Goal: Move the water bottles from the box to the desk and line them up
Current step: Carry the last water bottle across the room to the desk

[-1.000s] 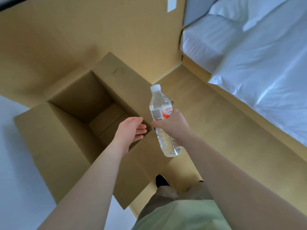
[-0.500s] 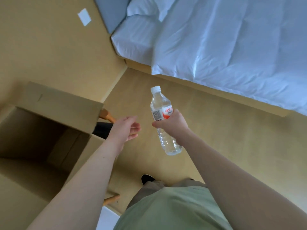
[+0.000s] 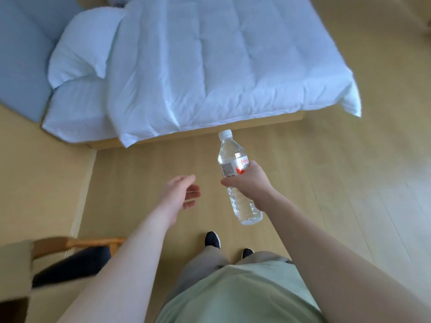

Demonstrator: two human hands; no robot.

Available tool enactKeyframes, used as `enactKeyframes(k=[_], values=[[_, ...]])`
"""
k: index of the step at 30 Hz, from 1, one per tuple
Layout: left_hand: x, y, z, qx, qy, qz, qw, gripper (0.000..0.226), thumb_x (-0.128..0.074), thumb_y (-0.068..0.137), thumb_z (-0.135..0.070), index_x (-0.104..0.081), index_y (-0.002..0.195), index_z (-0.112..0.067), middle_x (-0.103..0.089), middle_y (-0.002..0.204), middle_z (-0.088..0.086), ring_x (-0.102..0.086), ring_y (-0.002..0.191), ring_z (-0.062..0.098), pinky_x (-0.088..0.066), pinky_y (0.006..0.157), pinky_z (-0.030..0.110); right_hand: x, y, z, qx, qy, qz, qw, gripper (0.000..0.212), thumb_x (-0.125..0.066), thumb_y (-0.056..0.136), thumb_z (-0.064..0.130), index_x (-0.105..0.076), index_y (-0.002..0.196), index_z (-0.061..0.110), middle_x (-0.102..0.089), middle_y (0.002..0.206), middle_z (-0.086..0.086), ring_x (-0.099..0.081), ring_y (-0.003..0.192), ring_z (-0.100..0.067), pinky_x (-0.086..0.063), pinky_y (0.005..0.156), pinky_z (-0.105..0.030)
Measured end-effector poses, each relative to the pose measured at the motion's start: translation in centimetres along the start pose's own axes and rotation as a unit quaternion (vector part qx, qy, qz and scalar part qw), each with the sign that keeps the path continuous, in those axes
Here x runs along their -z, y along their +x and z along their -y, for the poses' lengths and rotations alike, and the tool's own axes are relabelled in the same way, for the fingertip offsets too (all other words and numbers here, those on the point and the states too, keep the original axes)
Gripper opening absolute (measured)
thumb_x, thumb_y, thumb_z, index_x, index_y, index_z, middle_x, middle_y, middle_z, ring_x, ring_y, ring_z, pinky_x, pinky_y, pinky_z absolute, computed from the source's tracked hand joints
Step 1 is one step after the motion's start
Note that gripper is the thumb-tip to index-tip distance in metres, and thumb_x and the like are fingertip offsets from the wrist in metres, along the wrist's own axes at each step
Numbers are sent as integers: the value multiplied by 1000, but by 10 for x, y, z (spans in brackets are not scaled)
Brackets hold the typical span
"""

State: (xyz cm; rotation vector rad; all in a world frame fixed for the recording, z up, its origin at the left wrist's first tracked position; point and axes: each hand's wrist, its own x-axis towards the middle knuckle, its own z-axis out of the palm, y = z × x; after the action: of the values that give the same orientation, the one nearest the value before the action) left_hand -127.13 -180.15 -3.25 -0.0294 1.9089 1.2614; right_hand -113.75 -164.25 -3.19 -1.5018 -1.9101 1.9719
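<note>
While fingers hide its middle, right hand (image 3: 250, 183) holds bottle (image 3: 233, 157) — label blurred.

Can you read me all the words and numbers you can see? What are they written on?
Red characters on the white and red label of the water bottle, which the right hand grips: too blurred to read.
Small grey print panel on the same label: too small to read.
White cap: no writing shows.
Bed cover, floor, the person's clothes: no words or numbers.
</note>
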Motion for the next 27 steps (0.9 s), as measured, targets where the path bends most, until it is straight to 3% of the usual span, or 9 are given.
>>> enactKeyframes(k=[3, 7, 14, 21, 27], values=[[-40, 16, -23, -11, 40, 46, 998, 22, -64, 99, -30, -68, 112, -12, -74, 83, 1, -75, 78, 17, -57, 68, 33, 35, 4, -8, -4, 48, -51, 998, 53, -86, 64, 26, -52, 104, 20, -67, 98, -2, -69, 83, -18, -54, 63, -31], [-87, 35, -47, -25, 88, 108, 990, 22, -64, 99, -31, -68, 112, -14, -74, 83, 1, -75, 79, 17, -56, 67, 33, 75, 11, -17, -18, 89, -107, 990, 55, -85, 62, 26, -55, 108, 19, -69, 98, -4, -71, 84, -20, -58, 67, -33], [-162, 80, -89, -26, 180, 214, 960, 25, -63, 99, -34, -69, 115, -15, -74, 95, 6, -76, 85, 18, -58, 72, 34, 129, 28, -23, -44, 167, -199, 965, 53, -86, 63, 25, -54, 106, 21, -69, 96, -2, -70, 80, -18, -53, 62, -29], [-214, 129, -142, -39, 225, 275, 934, 24, -62, 98, -35, -69, 112, -16, -73, 94, 5, -76, 85, 18, -57, 71, 34, 156, 56, -1, -44, 209, -262, 941, 44, -85, 62, 25, -57, 96, 23, -70, 83, 0, -71, 71, -18, -57, 65, -34], [-263, 160, -178, -42, 262, 334, 905, 22, -63, 98, -34, -68, 111, -16, -73, 92, 4, -75, 82, 17, -59, 75, 35, 177, 79, 16, -50, 258, -319, 911, 58, -88, 58, 28, -57, 107, 22, -72, 93, -3, -73, 77, -18, -58, 64, -33]])
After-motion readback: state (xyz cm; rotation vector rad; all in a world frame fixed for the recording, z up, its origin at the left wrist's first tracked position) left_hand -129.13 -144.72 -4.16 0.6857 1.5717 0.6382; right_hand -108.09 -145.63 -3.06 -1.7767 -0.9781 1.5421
